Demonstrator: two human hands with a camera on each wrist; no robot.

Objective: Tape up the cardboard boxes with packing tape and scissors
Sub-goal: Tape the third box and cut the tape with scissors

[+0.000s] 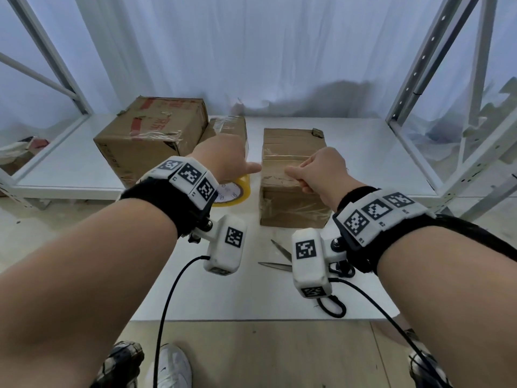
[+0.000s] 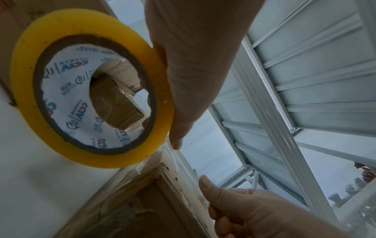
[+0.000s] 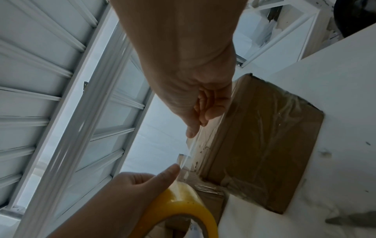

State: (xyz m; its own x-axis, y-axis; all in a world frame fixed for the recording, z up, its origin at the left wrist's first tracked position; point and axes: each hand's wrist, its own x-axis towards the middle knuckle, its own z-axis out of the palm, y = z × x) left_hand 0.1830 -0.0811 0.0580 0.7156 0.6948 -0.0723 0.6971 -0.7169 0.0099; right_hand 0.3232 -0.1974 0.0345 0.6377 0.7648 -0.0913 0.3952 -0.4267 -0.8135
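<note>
Near the middle of the white table (image 1: 349, 152), the left hand (image 1: 223, 158) grips the yellow tape roll (image 1: 237, 191), thumb extended. Just right of it, the right hand (image 1: 321, 169) pinches the pulled-out clear tape end (image 3: 188, 154) over the small cardboard box (image 1: 291, 203). Scissors (image 1: 279, 259) lie open, nearer.

Brown cardboard box (image 1: 293, 175) — matt, scuffed, banded with glossy, wrinkled clear tape. The tape roll (image 2: 61, 48) is glossy yellow plastic film on a rough brown cardboard core with a printed white paper liner. Metal scissors (image 1: 277, 259) lie on the smooth, matt white counter (image 1: 251, 289) — painted white metal racking (image 1: 419, 79) behind.
</note>
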